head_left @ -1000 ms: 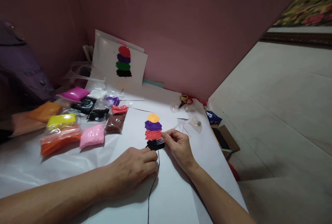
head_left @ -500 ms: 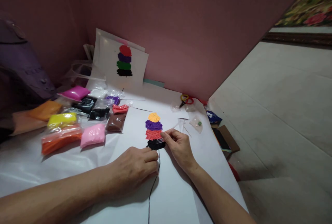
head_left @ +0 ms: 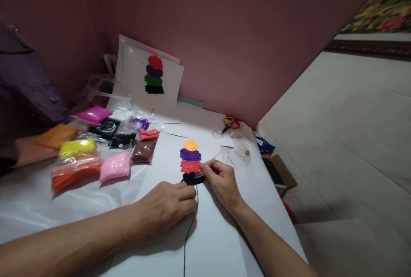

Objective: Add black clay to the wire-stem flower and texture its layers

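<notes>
A stack of clay bands lies on the white paper (head_left: 218, 230): a yellow-orange piece (head_left: 191, 145) on top, then a purple band (head_left: 190, 155), a coral-red band (head_left: 190, 166) and a black band (head_left: 190, 178). My right hand (head_left: 223, 183) is closed in a pinch on a pale plastic fork (head_left: 218, 155), its tines lying over the black band's right side. Against the lower left edge of that band, my left hand (head_left: 167, 202) rests with fingers curled together; their tips are hidden. Below runs a thin black line (head_left: 189, 230) down the paper.
Several bags of coloured clay, including a pink bag (head_left: 114, 167) and a brown bag (head_left: 143, 152), lie left. A card with similar coloured bands (head_left: 167, 80) leans on the wall. Scissors (head_left: 229, 123) and a small bag with a green bit (head_left: 243, 153) lie right, near the table edge.
</notes>
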`<action>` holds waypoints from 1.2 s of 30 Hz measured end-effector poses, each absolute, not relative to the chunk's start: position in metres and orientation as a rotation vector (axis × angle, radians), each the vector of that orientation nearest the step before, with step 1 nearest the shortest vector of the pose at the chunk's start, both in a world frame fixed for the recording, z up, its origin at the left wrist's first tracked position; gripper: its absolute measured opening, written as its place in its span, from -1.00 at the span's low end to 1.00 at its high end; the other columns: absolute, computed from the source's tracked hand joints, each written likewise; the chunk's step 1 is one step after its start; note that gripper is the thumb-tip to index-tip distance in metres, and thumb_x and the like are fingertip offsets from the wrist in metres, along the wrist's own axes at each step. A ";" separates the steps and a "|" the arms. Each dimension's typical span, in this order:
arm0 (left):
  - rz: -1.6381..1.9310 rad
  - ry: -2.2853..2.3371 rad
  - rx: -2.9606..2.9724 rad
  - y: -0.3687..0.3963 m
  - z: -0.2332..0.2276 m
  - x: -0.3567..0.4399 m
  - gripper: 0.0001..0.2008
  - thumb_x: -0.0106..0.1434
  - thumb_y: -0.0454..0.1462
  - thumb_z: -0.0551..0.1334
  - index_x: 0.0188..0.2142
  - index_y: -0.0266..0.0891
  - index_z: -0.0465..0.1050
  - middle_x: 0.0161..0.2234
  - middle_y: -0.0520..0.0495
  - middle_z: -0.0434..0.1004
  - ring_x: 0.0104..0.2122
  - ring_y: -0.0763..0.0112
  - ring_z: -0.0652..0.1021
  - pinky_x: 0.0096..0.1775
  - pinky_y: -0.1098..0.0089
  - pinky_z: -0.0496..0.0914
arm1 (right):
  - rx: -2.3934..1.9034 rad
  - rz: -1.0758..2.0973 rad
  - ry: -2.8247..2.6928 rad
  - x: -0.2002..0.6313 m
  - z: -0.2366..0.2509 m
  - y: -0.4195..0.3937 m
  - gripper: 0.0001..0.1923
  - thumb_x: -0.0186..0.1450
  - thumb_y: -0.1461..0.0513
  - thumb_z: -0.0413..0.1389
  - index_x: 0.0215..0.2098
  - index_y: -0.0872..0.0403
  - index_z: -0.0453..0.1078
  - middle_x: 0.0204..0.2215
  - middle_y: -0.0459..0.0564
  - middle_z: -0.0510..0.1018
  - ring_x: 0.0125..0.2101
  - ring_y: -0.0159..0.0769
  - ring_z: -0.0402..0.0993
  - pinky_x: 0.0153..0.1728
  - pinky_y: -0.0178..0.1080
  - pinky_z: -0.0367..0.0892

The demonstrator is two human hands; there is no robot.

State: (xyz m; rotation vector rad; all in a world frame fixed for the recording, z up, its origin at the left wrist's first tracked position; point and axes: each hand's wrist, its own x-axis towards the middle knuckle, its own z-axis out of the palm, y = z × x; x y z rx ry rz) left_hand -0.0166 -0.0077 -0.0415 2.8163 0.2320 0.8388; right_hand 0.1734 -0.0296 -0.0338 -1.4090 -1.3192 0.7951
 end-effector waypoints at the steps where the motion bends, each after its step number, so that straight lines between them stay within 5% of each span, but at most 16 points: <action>1: 0.843 0.232 2.818 -0.008 -0.041 -0.017 -0.70 0.38 -0.42 0.00 -0.46 -0.23 0.34 -0.46 0.01 0.40 -0.54 0.42 0.33 -0.56 0.39 0.20 | -1.417 0.787 -1.318 0.173 -0.033 -0.030 -0.69 0.27 0.09 0.19 -0.54 0.11 0.45 -0.57 -0.08 0.47 -0.50 -0.35 0.31 -0.42 -0.27 0.25; 15: 0.787 0.222 2.785 -0.007 -0.040 -0.017 -0.71 0.38 -0.43 0.01 -0.44 -0.24 0.36 -0.44 0.00 0.42 -0.52 0.42 0.35 -0.52 0.39 0.23 | -1.425 0.852 -1.010 0.191 -0.041 -0.026 -0.62 0.19 -0.03 0.24 -0.52 0.10 0.43 -0.74 -0.24 0.25 -0.70 -0.47 0.03 -0.64 -0.32 0.01; 36: 0.864 0.188 2.784 -0.005 -0.048 -0.017 -0.72 0.39 -0.42 0.01 -0.44 -0.22 0.32 -0.45 0.02 0.39 -0.51 0.38 0.32 -0.54 0.34 0.13 | -1.401 0.771 -1.284 0.192 -0.042 -0.033 -0.70 0.25 0.10 0.20 -0.55 0.11 0.41 -0.59 -0.12 0.42 -0.56 -0.40 0.25 -0.51 -0.30 0.16</action>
